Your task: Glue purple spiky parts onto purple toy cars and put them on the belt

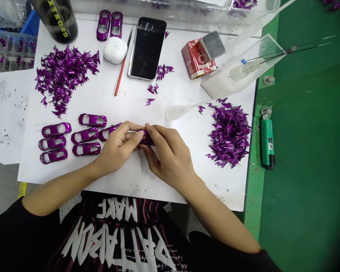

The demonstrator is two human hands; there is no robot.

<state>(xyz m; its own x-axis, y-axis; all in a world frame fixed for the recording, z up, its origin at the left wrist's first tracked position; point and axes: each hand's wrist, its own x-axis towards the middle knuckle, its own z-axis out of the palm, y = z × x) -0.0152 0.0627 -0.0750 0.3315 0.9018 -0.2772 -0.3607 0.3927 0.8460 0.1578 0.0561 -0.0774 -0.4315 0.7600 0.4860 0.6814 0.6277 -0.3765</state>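
My left hand (116, 148) and my right hand (170, 156) meet at the middle of the white paper sheet (136, 185). Both pinch a glossy purple toy car shell (147, 138) between fingers and thumbs, and the fingers hide most of it. Just left of my left hand lies a similar shell (107, 132), partly hidden by that hand. Several more shells (56, 130) lie in rows further left. Loose spiky purple metallic pieces form one pile (64, 77) at the upper left and another (229, 134) to the right of my right hand.
Beyond my hands lie a phone (146, 48), a white earbud case (115, 50), a red-handled blade (121, 71) and a red packet (198, 58). A clear plastic box (243, 64) stands back right. A green lighter (268, 143) lies on the green bench mat (303, 151).
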